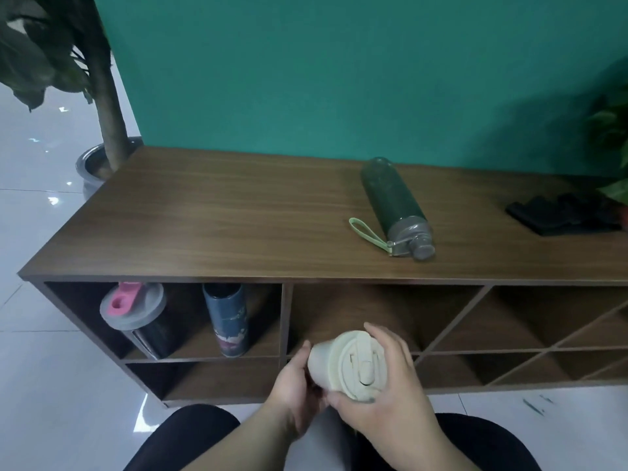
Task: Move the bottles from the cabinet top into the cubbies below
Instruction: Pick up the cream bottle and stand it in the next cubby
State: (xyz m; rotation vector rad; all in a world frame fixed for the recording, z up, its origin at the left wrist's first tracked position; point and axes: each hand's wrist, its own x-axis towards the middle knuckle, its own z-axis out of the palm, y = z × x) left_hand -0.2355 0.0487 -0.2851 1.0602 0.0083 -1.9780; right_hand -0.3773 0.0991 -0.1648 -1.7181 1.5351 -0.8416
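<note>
Both hands, left (295, 385) and right (384, 396), clamped around a cream cup (346, 365) in front of the middle cubby (373, 311), probably light, smooth plastic, best gripped around the body, with a green bottle (396, 205) lying on the cabinet top (221, 215).

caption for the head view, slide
Both hands hold a cream bottle before the cubbies; a green bottle lies on the cabinet top.

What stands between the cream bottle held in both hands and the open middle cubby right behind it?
Nothing visible. The cream bottle, gripped by the left hand and right hand, sits just in front of the middle cubby, whose opening shows no contents. The two stored bottles stand in the left cubby.
</note>
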